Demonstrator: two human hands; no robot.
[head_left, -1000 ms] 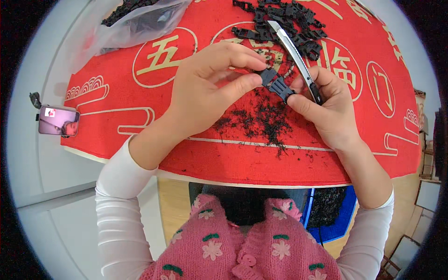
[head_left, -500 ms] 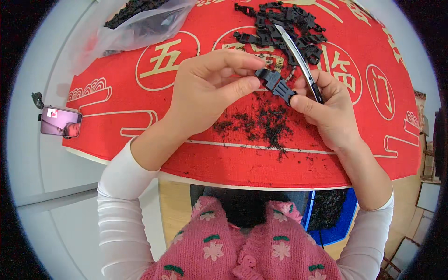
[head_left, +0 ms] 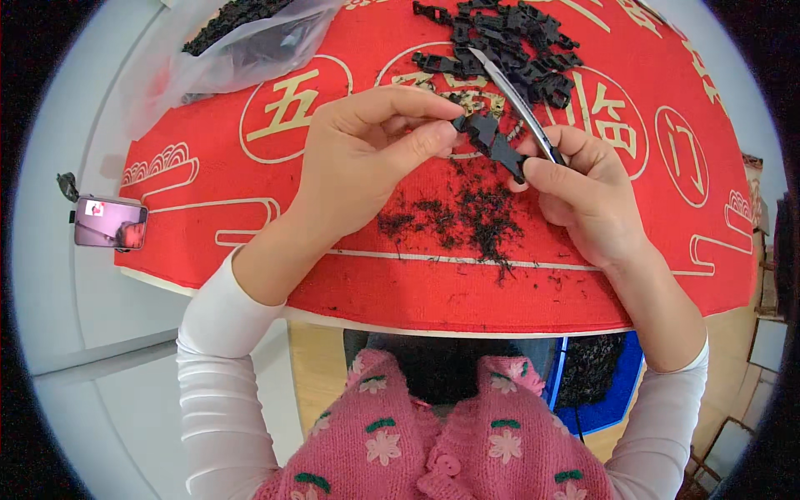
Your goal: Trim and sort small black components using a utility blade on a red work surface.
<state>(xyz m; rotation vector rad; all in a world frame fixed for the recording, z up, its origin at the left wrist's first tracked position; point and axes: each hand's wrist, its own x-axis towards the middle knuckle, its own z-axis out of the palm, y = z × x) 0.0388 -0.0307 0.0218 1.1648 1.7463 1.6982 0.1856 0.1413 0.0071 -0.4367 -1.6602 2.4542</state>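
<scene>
A small black plastic piece that looks like a buckle [head_left: 492, 143] is held between my two hands over the red cloth. The thumb and fingertips of my left hand [head_left: 379, 150] pinch its upper left end. At the lower right end, my right hand [head_left: 587, 187] grips it with thumb and fingers. That same hand also has a craft knife [head_left: 518, 104] in it, the blade pointing up and left, away from me. Beneath the piece, black plastic shavings [head_left: 483, 221] lie scattered on the cloth.
A heap of similar black plastic pieces [head_left: 521, 42] lies at the far middle. Far left stands a clear plastic bag [head_left: 250, 62] with black pieces inside. A phone [head_left: 110, 223] is at the left edge of the red-covered table [head_left: 375, 292]. Below right, a blue container [head_left: 621, 383] holds black material.
The black piece has been turned over between my fingers, so a smoother face shows now. The knife has shifted slightly left with my right hand.
</scene>
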